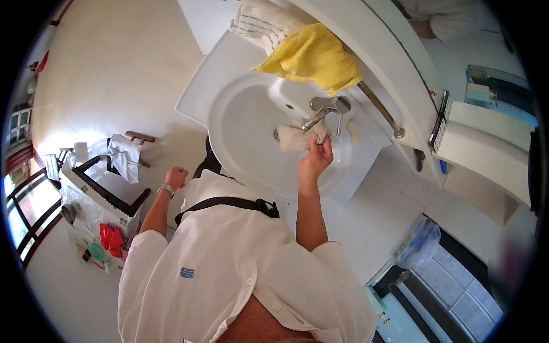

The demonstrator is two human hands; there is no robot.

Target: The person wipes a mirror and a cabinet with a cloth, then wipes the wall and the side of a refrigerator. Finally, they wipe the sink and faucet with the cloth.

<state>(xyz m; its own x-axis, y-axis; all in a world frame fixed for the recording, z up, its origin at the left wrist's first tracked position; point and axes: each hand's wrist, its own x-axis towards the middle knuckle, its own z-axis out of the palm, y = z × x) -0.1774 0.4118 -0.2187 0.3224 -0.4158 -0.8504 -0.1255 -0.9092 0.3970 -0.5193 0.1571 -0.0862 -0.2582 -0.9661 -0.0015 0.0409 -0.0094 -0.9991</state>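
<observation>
My right hand [315, 162] is closed on the edge of a damp-looking beige cloth [294, 139] in the white washbasin [240, 148]. The cloth lies under and around the spout of the chrome faucet [316, 118], covering part of the basin's bottom; whether water runs cannot be made out. My left hand [176, 178], with a metal watch [167, 188] at its wrist, hangs away from the basin near my waist. Its fingers are curled in, with nothing visible in them. A yellow towel [311, 60] hangs over a metal rail just beyond the faucet.
Beside the yellow towel hangs a white striped towel [266, 23]. The metal rail [380, 108] runs below a white cabinet [486, 154]. A small pale piece [353, 131] lies on the basin's rim. At left stand a cluttered table [94, 211] and a stool [140, 137] with a white cloth.
</observation>
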